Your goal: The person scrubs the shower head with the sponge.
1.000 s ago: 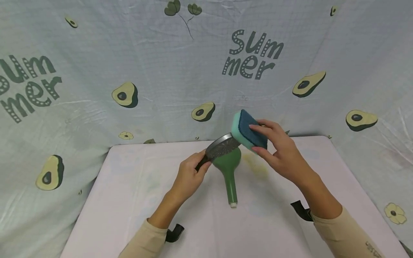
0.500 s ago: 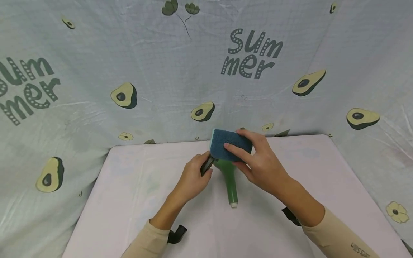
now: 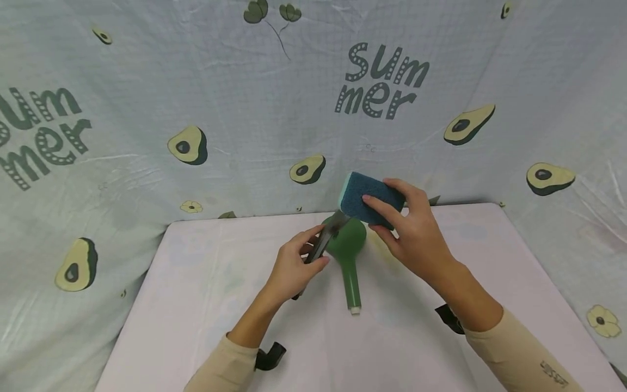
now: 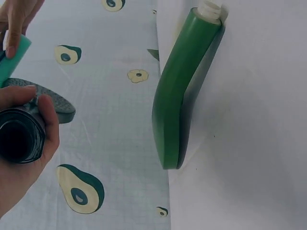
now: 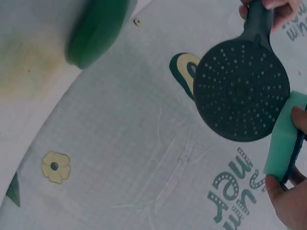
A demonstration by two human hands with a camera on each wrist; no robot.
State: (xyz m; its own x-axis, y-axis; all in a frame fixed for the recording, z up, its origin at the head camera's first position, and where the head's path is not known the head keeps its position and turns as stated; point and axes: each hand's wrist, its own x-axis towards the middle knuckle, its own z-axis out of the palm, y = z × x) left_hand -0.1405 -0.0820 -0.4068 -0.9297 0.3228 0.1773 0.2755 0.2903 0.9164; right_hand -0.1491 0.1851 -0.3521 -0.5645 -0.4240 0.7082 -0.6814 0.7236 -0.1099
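Note:
My left hand (image 3: 295,267) grips the handle of a black shower head (image 5: 241,91), held above the table. Its round nozzle face shows in the right wrist view, while the head view catches it nearly edge-on. A two-layer sponge (image 3: 368,197), teal foam with a dark blue scouring side, is held in my right hand (image 3: 416,231) between thumb and fingers. The foam sits right at the shower head's rim, its blue side towards the head camera. Beneath, a green shower head (image 3: 350,261) lies on the table, with its white threaded end towards me.
A white-covered table (image 3: 206,283) spreads under both hands, with a yellowish stain (image 5: 24,67) near the green shower head. Behind it hangs a pale cloth (image 3: 245,109) printed with avocados and lettering. Black straps (image 3: 270,356) stick out at both wrists.
The sponge swept left across the black shower head, covering it, then moved back up and right. The black shower head has turned from a slanted view to nearly edge-on. The green one stayed put.

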